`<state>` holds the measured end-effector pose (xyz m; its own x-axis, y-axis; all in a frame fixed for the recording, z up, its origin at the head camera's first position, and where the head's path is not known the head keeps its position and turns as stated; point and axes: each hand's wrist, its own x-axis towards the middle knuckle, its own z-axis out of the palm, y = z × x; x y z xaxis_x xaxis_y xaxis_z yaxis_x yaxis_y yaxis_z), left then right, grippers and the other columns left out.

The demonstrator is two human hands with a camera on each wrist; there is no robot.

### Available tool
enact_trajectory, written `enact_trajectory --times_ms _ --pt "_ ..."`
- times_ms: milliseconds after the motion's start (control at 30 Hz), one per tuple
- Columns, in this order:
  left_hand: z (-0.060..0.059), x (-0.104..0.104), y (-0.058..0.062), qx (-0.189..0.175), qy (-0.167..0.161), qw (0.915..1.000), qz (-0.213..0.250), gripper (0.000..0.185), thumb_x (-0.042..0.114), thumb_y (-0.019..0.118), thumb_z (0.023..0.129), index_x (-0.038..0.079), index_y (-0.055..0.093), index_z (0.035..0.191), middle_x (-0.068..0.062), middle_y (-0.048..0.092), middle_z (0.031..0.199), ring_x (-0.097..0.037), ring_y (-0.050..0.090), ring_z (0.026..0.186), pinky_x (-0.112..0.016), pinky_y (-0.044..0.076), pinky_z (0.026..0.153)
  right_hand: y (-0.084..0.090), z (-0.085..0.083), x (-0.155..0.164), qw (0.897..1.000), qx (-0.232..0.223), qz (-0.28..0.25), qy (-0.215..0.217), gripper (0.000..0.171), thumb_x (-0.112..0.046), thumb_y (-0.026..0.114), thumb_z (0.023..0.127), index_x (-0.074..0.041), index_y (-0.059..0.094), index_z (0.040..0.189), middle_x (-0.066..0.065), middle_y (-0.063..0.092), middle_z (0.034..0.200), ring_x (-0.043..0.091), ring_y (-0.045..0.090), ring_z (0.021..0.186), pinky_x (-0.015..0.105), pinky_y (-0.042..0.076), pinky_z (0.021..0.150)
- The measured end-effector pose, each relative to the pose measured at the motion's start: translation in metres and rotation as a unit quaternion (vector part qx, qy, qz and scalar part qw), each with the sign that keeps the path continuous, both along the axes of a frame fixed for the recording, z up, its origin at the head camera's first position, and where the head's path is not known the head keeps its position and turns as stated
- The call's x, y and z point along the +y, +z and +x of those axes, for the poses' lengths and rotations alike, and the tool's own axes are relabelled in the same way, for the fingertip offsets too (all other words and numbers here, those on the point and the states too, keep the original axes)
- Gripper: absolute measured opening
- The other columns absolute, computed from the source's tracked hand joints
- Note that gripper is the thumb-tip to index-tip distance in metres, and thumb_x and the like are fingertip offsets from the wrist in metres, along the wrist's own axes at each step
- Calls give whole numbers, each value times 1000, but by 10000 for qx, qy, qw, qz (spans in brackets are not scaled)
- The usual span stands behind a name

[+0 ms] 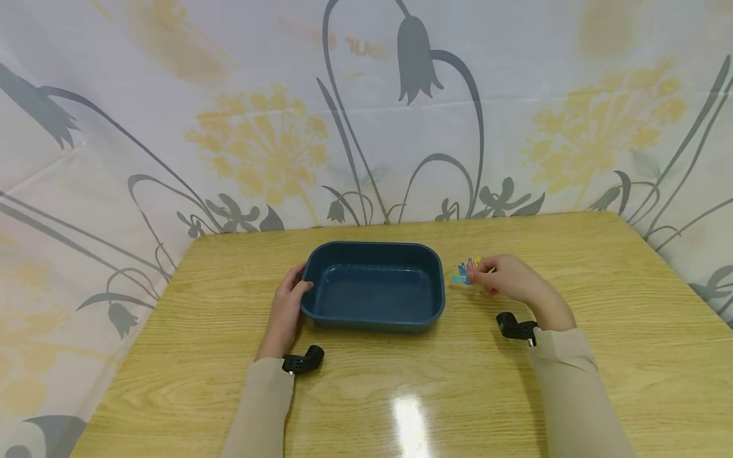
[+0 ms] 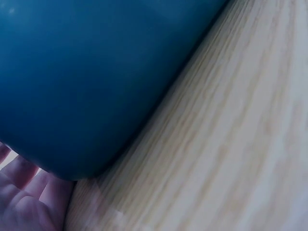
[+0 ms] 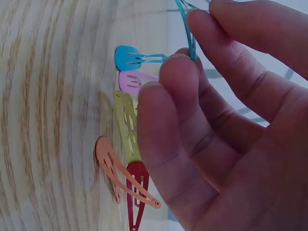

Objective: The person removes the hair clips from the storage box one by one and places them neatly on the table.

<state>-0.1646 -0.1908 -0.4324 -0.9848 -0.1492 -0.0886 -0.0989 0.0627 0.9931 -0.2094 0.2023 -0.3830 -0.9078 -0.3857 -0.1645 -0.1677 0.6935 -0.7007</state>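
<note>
Wooden table point(image 1: 630, 356) bearing blue tray point(image 1: 373, 315) and hair clips point(image 3: 126, 139)

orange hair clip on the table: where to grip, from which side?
Pinch the orange hair clip across its narrow width near the rounded end, coming from above on the side away from the right hand. It lies flat on the table, with its tapered end against the red clip.
</note>
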Motion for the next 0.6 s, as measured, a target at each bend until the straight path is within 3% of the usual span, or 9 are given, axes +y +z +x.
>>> enact_trajectory --times_ms 333,600 --pt "0 0 0 41 4 10000 -6 44 12 46 90 16 45 133 -2 45 136 -17 42 120 -34 30 101 -3 0 1 9995 33 318 14 27 -27 55 90 0 61 90 6 54 68 19 50 67 30 39 66" --pt "-1 0 0 75 36 10000 44 44 12 47 89 15 46 133 -2 46 135 -17 42 121 -34 30 102 -5 0 5 9995 -188 267 18 32 -26 54 91 2 63 102 6 54 69 20 50 68 30 40 64"
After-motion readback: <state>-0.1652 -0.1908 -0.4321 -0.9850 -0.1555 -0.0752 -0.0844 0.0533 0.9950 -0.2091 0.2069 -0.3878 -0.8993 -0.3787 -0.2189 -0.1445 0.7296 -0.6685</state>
